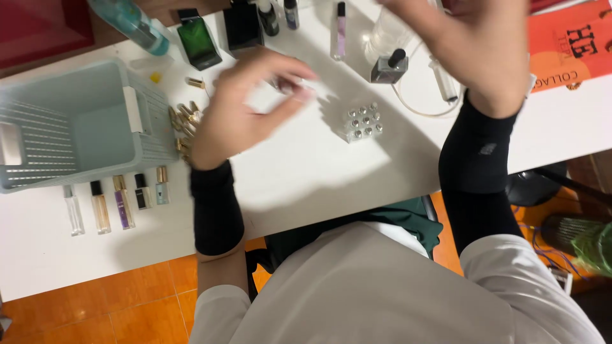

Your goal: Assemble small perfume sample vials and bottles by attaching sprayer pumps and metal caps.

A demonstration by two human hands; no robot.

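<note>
Left hand (239,111): blurred above the white tabletop (306,172), fingers curved toward 3 o'clock, fingertips pinched near a small pale item; too smeared to tell whether grip truly holds it.
Right hand (475,44): raised at 1 o'clock of frame, fingers loosely spread, grip released, nothing in it.
Vial block (362,122): clear block of small silver-capped vials, on tabletop between both hands, at 4 o'clock of left fingertips, apart from them.
Gold caps (185,121): loose cluster just at 9 o'clock of left hand, beside basket.
Basket (76,124): pale blue-green plastic, at 9 o'clock of frame.
Sample vials (118,200): row of five slim ones, at 6 o'clock of basket.
Green bottle (199,41): at 12 o'clock of left hand.
Square bottle (387,67): clear, black-capped, at 8 o'clock of right hand.
Syringe (444,83): with thin tubing, below right hand.
</note>
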